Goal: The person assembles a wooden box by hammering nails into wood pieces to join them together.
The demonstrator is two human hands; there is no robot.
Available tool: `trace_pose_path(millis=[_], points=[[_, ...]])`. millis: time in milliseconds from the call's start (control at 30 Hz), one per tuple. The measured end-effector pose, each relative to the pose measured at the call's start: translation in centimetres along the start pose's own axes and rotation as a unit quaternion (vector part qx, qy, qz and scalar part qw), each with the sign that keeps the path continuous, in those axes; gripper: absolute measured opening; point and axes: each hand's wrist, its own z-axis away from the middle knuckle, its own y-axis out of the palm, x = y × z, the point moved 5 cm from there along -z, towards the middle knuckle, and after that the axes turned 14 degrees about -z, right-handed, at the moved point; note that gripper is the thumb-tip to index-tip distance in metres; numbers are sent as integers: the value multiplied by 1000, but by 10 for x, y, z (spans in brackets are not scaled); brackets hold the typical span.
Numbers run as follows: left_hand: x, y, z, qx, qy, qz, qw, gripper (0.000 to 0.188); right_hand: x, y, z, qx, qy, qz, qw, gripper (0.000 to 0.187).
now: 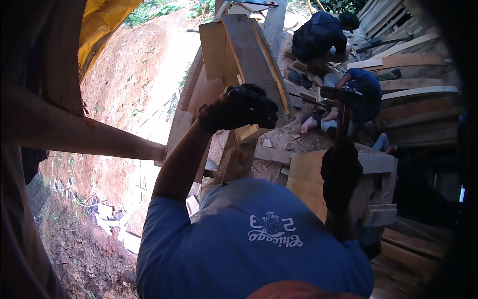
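Observation:
My left hand (239, 107), in a black glove, is over the near end of a wooden frame (251, 57) built of curved boards. Its fingers are curled closed; whatever they may grip is hidden. Just below them a pale wood block (249, 132) sticks out. To the right, my right hand (341, 177), gloved in black as well, is wrapped round the handle of a hammer (342, 122). The hammer is raised with its head at the top, apart from the frame.
A boxy wooden piece (308, 172) stands beside my right arm. Two people crouch at the upper right, one in dark clothes (318, 37), one in blue (364, 92). Curved planks (418, 94) are stacked behind them. A thick beam (99, 137) crosses at left above reddish soil (134, 70).

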Motion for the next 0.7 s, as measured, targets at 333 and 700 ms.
trace_pose_path(millis=[333,700], points=[[-37,-11,-12,-6,53,-183,982,14,4,-21,-18,-63,-33,147,987,26],[-49,-7,-7,-70,-34,-238,968,25,-44,65,-127,20,-396,477,784,28]])
